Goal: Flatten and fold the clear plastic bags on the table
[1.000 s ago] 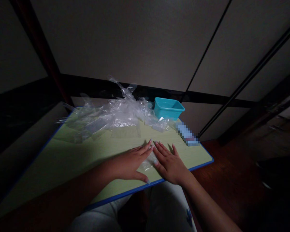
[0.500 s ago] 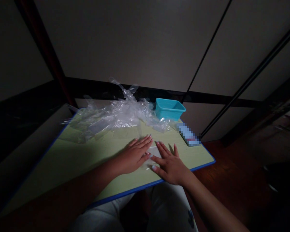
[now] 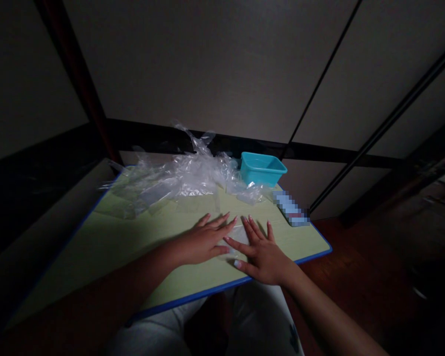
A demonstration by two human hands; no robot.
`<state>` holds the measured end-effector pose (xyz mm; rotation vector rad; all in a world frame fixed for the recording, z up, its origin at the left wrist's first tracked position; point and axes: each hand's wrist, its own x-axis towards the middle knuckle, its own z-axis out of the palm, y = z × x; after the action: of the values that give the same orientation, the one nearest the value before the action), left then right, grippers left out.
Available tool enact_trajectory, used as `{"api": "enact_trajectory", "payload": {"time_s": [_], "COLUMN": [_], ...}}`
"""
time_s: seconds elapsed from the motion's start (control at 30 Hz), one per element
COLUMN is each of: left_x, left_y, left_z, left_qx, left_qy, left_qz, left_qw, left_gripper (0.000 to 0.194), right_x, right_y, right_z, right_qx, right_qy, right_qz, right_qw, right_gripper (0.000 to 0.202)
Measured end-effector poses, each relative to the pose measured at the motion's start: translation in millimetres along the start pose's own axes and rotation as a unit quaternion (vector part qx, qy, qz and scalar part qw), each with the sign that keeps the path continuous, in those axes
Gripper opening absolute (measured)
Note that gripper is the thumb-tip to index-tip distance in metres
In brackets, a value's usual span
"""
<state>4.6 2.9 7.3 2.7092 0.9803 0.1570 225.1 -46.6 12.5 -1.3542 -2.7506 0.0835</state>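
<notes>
A small piece of clear plastic [image 3: 239, 234], perhaps a bag or film, lies flat on the pale green table [image 3: 133, 252] between my hands. My left hand [image 3: 204, 242] rests flat at its left side, fingers spread. From the right, my right hand [image 3: 261, 252] lies over part of the plastic, its fingers also spread apart. Both hands partly cover the plastic, so its full outline is hidden. Beyond them, a loose heap of crinkled clear plastic bags [image 3: 196, 173] spreads over the back of the table.
A turquoise plastic tub [image 3: 261, 173] stands at the back right corner. Near the right edge lies a flat, blurred-out object, phone-like in shape [image 3: 291, 208]. The table has a blue rim [image 3: 193, 296]. Dark-banded cabinet panels [image 3: 215, 69] rise directly behind it.
The fingers of my left hand have spread wider apart. My right hand has stayed nearly in place over the plastic. The view has shifted slightly.
</notes>
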Motion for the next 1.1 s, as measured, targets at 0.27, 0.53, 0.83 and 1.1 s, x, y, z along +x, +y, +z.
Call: {"api": "enact_trajectory", "payload": {"time_s": [0.27,0.53,0.83,1.1], "left_x": [1.6,1.6,2.5,2.1], "left_y": [-10.0,-13.3,-19.8,-18.6], "left_z": [-5.8,-7.2,0.1,0.2], "left_qx": [0.016,-0.008,-0.022,-0.021], "left_qy": [0.032,0.031,-0.009,-0.009], "left_qz": [-0.002,0.088,0.082,0.079], "left_qw": [0.999,0.996,0.996,0.997], "left_gripper": [0.051,0.044,0.046,0.043], "right_x": [-2.0,-30.8,-45.8,-35.6], "right_y": [1.7,0.4,-5.0,-14.4], "right_z": [3.1,-1.6,7.4,10.2], "right_qx": [-0.004,0.003,0.0,-0.014], "right_qy": [0.044,0.108,0.141,0.137], "right_qz": [-0.009,-0.071,-0.104,-0.097], "right_qw": [0.999,0.992,0.984,0.986], "right_gripper": [0.069,0.052,0.043,0.045]}}
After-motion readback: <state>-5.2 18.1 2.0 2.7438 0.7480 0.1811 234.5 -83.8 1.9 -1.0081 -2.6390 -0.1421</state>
